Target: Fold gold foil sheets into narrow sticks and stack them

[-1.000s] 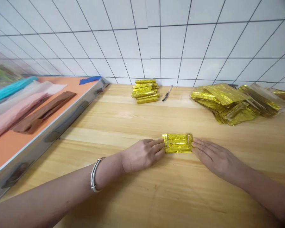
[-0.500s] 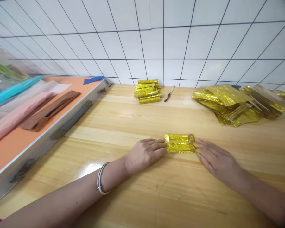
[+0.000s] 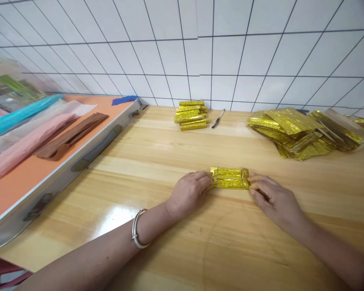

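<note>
A folded gold foil piece (image 3: pixel 229 178) lies on the wooden table (image 3: pixel 176 161) in front of me. My left hand (image 3: pixel 190 193), with a metal bangle at the wrist, pinches its left end with curled fingers. My right hand (image 3: pixel 273 198) grips its right end, thumb and fingers closed on the foil. The piece looks partly lifted at its near edge, folded into a narrow bar.
A stack of folded gold bars (image 3: pixel 190 115) and a pen (image 3: pixel 218 118) lie at the back near the tiled wall. A heap of flat gold foil sheets (image 3: pixel 303 131) sits at the back right. An orange tray (image 3: pixel 27 178) with pink, brown and blue strips stands left.
Both hands went from flat fingers pressing the foil's ends to curled fingers gripping them. The foil piece now looks narrower, folded over. The view shifted slightly right.
</note>
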The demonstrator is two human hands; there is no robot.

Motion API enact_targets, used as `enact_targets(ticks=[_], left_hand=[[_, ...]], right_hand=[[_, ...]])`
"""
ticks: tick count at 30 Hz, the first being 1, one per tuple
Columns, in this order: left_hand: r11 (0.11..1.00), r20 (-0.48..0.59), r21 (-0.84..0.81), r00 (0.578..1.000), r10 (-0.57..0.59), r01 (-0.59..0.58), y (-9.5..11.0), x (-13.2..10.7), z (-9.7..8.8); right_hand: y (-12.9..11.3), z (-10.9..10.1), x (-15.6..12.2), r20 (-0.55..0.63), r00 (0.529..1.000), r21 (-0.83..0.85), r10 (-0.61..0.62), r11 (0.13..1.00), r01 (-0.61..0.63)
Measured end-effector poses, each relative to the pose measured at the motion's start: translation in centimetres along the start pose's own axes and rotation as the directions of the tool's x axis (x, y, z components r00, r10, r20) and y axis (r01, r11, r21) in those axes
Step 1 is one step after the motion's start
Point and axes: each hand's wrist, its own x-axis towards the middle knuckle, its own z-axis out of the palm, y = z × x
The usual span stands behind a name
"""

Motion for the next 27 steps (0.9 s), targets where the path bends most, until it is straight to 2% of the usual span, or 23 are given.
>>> enact_targets(ticks=[6, 14, 21, 27], left_hand=[[0.993, -0.039, -0.106, 0.997, -0.06, 0.056, 0.1, 0.0, 0.5], [0.978, -0.011, -0.21, 1.0, -0.006, 0.004, -0.4, -0.3, 0.1], [0.989, -0.008, -0.052, 0.99, 0.139, -0.139, -0.8, -0.7, 0.1], [0.988, 0.002, 0.082, 0.991, 0.132, -0.132, -0.4, -0.8, 0.3]], right_hand=[[0.0, 0.3, -0.1, -0.025, 0.997, 0.113, 0.07, 0.991, -0.067], [0.5, 0.3, -0.3, -0.021, 0.998, 0.235, 0.063, 0.97, -0.057], [0.6, 0.1, 0.0, -0.013, 1.0, 0.19, 0.013, 0.982, -0.01], [0.9, 0.2, 0.4, -0.01, 1.0, 0.189, -0.022, 0.982, 0.023]])
